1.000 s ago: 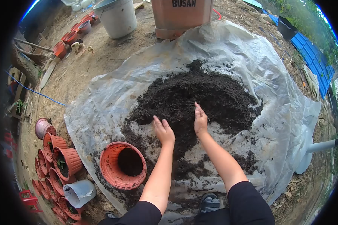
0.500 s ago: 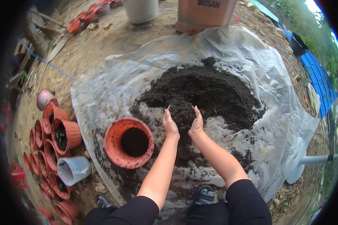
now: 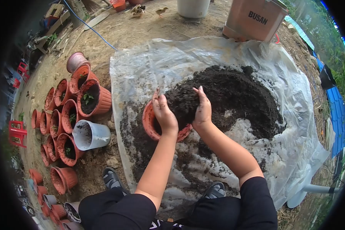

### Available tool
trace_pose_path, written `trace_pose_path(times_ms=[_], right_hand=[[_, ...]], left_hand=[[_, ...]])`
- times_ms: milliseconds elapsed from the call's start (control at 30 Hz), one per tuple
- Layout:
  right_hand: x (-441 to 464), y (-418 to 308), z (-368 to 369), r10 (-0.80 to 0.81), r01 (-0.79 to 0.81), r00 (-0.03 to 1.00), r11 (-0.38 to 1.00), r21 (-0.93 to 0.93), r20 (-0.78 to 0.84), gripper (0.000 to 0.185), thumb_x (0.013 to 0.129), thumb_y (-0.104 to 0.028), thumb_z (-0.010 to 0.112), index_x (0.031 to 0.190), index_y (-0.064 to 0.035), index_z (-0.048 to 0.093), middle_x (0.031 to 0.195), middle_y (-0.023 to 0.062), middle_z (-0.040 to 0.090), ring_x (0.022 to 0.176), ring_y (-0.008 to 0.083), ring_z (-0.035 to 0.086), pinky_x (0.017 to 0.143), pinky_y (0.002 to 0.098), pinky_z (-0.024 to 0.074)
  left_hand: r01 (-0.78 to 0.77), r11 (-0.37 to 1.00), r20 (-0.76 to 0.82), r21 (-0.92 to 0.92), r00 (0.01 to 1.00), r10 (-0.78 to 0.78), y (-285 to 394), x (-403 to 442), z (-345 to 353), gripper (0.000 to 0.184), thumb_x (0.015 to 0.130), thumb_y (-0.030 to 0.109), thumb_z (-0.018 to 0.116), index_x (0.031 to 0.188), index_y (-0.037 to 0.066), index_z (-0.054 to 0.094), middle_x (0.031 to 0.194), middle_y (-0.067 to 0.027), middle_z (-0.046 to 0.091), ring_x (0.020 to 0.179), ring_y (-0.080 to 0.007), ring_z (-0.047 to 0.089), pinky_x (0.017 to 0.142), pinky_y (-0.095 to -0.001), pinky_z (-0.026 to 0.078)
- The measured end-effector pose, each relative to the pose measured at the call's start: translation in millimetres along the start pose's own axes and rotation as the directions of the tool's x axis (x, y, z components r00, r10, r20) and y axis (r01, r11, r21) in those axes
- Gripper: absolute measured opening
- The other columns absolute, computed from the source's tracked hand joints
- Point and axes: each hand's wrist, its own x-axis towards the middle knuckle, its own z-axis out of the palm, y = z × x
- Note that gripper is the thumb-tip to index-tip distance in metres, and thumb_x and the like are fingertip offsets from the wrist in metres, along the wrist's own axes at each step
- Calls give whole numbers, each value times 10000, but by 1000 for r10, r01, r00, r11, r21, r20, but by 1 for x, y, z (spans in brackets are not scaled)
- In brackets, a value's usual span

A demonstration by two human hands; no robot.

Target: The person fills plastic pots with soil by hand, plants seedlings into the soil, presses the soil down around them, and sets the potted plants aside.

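My left hand [image 3: 166, 115] and my right hand [image 3: 203, 109] face each other, fingers together and palms cupped around a clump of dark soil [image 3: 183, 100]. They are above the orange plastic pot [image 3: 148, 122], whose rim shows on both sides of my left wrist. Hands and soil hide most of the pot's inside. Behind and to the right, a wide soil heap [image 3: 247, 97] lies on a translucent plastic sheet [image 3: 299, 99], with loose soil scattered around the pot.
Several orange pots [image 3: 99, 100], some with seedlings, crowd the left beside a whitish pot [image 3: 91, 135]. At the back stand a white bucket [image 3: 193, 8] and a bin marked BUSAN [image 3: 255, 21]. Chicks [image 3: 161, 11] are on the ground. A shovel [image 3: 318, 188] lies at right.
Both hands have lifted a load of soil from the heap's edge and brought it over the orange pot. The camera view has shifted, so the surroundings sit further right.
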Motion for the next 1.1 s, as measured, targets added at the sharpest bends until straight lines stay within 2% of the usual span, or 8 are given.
trace_pose_path(times_ms=[100,300,633,733,867,900,1033,1100], right_hand=[[-6,11,16,-38,99,982,938,-333,185,453,908,-399,463,965,17,635,989,71,611,953,124,505,894,277,348],[-5,-1,9,-108,257,899,915,-311,425,436,922,-361,458,942,42,625,895,72,628,850,110,544,797,262,417],[28,-65,-164,-509,371,857,716,-591,-78,406,914,-344,469,987,23,627,975,77,631,956,130,542,899,258,369],[27,-57,-230,-580,338,806,619,-709,-122,419,908,-358,472,1036,17,608,1025,100,616,987,160,549,912,278,374],[27,-42,-283,-618,222,784,369,-903,-59,437,912,-391,425,1129,-40,569,1162,131,557,1125,252,488,979,351,318],[27,-41,-286,-612,185,791,227,-956,7,445,915,-402,405,1155,-59,555,1201,128,536,1171,272,452,1004,380,287],[38,-36,-285,-590,127,807,216,-968,-26,452,918,-403,379,1206,-79,509,1263,117,487,1222,278,396,1027,438,231],[42,-33,-281,-597,123,802,211,-970,-28,446,920,-393,375,1203,-76,510,1261,119,488,1221,280,397,1026,439,232]], left_hand=[[-24,986,59,162,998,15,-6,14,-33,430,939,322,370,1124,-33,528,1143,-127,542,1097,-197,475,982,-304,311],[95,983,52,156,993,-104,1,16,-32,566,953,410,288,991,-81,568,978,-143,600,944,-219,550,887,-314,389],[-118,971,525,208,851,-9,-45,-62,38,337,932,249,417,1079,-27,543,986,-134,611,943,-200,572,853,-302,417],[-371,849,624,376,779,64,-95,-95,34,337,909,229,424,1134,-9,505,1157,-186,518,1123,-333,446,968,-404,324],[-547,640,654,540,751,91,-130,-136,-8,505,880,343,467,1280,44,386,1326,-194,363,1258,-361,289,1015,-477,237],[-648,563,777,513,629,15,-126,-145,-19,608,844,432,486,1323,90,334,1378,-188,274,1294,-363,212,1023,-500,195],[-858,396,933,328,229,-279,-148,-164,-35,811,738,642,499,1386,216,261,1455,-175,115,1351,-336,76,1042,-532,44],[-952,68,932,299,276,-236,-175,-156,-31,732,777,608,474,1378,231,295,1463,-154,116,1357,-314,39,1014,-510,-139]])
